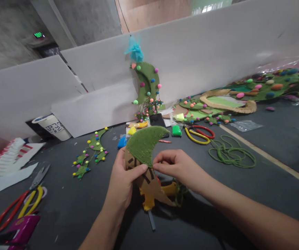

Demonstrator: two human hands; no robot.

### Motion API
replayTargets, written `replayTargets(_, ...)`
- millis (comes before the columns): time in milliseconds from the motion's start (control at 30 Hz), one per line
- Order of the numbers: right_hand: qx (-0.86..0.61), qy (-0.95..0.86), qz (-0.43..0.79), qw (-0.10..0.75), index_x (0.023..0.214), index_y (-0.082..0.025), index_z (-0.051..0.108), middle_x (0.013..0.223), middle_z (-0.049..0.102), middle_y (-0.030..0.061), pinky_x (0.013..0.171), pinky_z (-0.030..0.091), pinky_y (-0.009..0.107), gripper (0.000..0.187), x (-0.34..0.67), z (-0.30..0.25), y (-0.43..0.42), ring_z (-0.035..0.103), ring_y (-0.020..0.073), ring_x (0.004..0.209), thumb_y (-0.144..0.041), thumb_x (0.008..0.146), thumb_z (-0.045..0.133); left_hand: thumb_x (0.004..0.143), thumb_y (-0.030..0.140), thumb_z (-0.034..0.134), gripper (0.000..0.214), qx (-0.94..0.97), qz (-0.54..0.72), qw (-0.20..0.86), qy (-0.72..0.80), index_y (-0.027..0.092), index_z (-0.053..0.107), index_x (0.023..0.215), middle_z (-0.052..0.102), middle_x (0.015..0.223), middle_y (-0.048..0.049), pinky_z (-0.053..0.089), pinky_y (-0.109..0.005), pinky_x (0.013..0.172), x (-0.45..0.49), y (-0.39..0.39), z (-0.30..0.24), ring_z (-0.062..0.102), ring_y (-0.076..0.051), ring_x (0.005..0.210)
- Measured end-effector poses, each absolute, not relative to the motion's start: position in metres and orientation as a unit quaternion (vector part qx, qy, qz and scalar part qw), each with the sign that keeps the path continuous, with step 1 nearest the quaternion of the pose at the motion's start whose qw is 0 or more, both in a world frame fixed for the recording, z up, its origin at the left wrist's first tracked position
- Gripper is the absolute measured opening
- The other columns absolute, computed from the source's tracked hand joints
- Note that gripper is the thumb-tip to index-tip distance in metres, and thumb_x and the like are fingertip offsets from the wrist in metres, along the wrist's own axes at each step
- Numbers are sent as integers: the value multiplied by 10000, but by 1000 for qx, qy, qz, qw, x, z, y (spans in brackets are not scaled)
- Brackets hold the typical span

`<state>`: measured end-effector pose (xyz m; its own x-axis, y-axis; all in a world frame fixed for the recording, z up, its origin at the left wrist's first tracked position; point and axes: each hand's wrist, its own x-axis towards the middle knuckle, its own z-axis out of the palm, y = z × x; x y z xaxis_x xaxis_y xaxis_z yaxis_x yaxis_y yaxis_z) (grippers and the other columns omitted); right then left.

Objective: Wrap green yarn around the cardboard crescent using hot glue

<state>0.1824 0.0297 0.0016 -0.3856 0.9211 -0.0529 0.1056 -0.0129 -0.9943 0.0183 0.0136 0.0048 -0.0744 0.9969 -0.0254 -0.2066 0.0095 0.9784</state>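
My left hand (123, 180) grips a crescent-shaped cardboard piece (149, 185), its thumb lying across the front. Green yarn wraps closely round the upper half of the crescent (145, 144), while the lower half is bare brown card with dark strips stuck on it. At the crescent's inner edge, where the wrapping ends, my right hand (175, 165) pinches the green yarn between thumb and fingertips; the strand itself is mostly hidden. A tangle of green yarn (181, 192) hangs below that hand. Behind the lower tip lies a partly hidden yellow tool (148, 201) with a grey bar.
A finished green crescent (154, 80) with coloured balls leans on the white board. Yellow-and-red-handled scissors (201, 135) and a yarn coil (232, 154) lie right. Left are a decorated crescent with stars (97, 140), more scissors (24, 205) and a paper cup (53, 126).
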Motion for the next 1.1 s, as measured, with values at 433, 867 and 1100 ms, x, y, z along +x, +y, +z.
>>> replayTargets(433, -434, -607, 547, 379, 666, -173, 588, 526, 400, -75, 488, 265, 219, 64, 177, -4, 29, 340, 84, 501, -201, 723, 587, 560, 74, 796, 566, 367, 536, 597, 471, 198, 579, 1068, 694, 862, -3, 504, -216, 655, 22, 11, 2, 649, -134, 726)
replayTargets(867, -428, -590, 570, 379, 650, -185, 597, 637, 560, -9, 593, 395, 261, 139, 179, 3, 30, 477, 127, 604, -305, 719, 599, 578, 87, 788, 547, 379, 546, 582, 469, 205, 558, 1059, 686, 921, -13, 499, -231, 693, 26, 9, 1, 646, -151, 799)
replayTargets(1100, -424, -585, 566, 397, 633, -182, 559, 607, 509, -33, 560, 364, 246, 151, 179, 0, 32, 435, 105, 569, -288, 732, 600, 582, 28, 756, 592, 387, 524, 615, 445, 205, 560, 1112, 687, 895, -7, 511, -221, 678, 25, 10, 1, 638, -131, 763)
